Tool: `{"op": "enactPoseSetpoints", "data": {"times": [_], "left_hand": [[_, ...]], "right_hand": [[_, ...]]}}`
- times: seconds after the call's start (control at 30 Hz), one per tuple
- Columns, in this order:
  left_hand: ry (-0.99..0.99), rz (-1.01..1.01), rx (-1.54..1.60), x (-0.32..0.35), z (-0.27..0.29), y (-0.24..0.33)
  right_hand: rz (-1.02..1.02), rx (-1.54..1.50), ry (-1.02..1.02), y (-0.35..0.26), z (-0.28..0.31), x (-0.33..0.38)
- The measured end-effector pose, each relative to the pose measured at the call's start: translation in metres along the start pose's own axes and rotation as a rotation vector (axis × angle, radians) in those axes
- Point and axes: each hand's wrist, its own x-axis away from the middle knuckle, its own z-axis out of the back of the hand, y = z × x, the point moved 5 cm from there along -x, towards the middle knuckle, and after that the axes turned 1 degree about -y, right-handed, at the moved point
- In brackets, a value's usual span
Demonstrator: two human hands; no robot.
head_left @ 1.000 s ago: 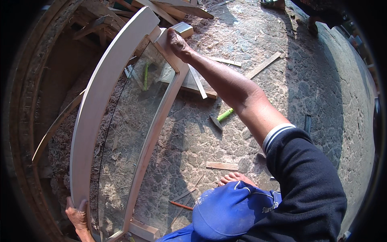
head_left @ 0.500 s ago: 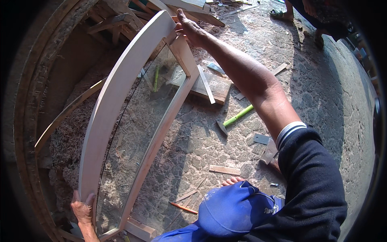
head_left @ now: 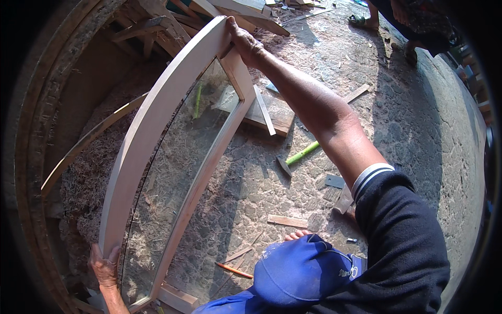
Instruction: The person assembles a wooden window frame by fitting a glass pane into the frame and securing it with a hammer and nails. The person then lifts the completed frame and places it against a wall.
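Note:
A curved wooden window frame (head_left: 149,112) with a glass pane (head_left: 180,141) stands tilted between my hands. Its outer rail is a wide pale arc; the inner side is a narrower straight rail. My left hand (head_left: 104,267) is closed round the lower end of the arc, thumb on the near side. At the far upper corner my right hand (head_left: 243,44) grips the frame, its fingers partly hidden behind the wood. Shavings on the ground show through the glass.
A green-handled hammer (head_left: 300,155), a wooden block (head_left: 266,116), a thin strip (head_left: 264,110) and a flat wood piece (head_left: 287,220) lie on the ground right of the frame. A large curved timber (head_left: 29,157) borders the left. Another person's foot (head_left: 372,21) shows at top right.
The frame's upper end has turned slightly, showing more of the arc's edge. My right hand's fingers have closed in on the corner; my left hand has shifted slightly with the lower end.

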Motion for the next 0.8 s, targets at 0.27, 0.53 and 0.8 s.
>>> {"op": "enactPoseSetpoints", "data": {"times": [0.27,0.53,0.8], "left_hand": [[0.045,0.024,0.014,0.007,-0.002,0.008],[0.040,0.020,-0.032,0.010,-0.011,0.007],[0.123,-0.048,0.127,0.009,-0.015,0.010]], "right_hand": [[0.174,0.470,-0.003,-0.069,-0.015,-0.013],[0.240,1.522,-0.185,-0.091,-0.076,-0.020],[0.330,1.423,-0.465,-0.094,-0.097,0.006]]}}
